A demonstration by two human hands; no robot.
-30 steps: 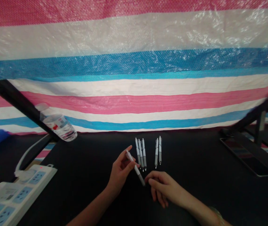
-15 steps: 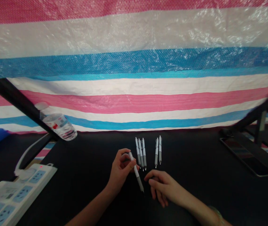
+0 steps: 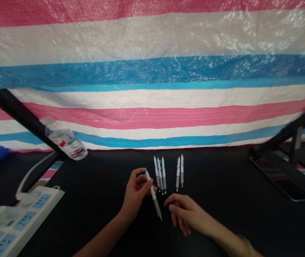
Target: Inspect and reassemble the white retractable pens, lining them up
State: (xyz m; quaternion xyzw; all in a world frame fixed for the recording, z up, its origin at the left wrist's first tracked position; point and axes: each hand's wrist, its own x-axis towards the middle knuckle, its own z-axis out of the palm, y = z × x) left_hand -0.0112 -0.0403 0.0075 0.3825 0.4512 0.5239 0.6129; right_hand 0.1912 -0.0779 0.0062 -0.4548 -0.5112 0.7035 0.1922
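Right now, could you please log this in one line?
left hand: holds slim white-and-grey pen; right hand: beside it; five matching pens: on black tabletop

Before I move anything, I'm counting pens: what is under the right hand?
Black tabletop shows around the right hand, with five pens lying beyond it. The spot directly beneath the hand is covered, so I can't tell what's there.

Your left hand: bare | your right hand: bare | your left forearm: uncovered | your right forearm: uncovered except a slim, pale band, details blurred
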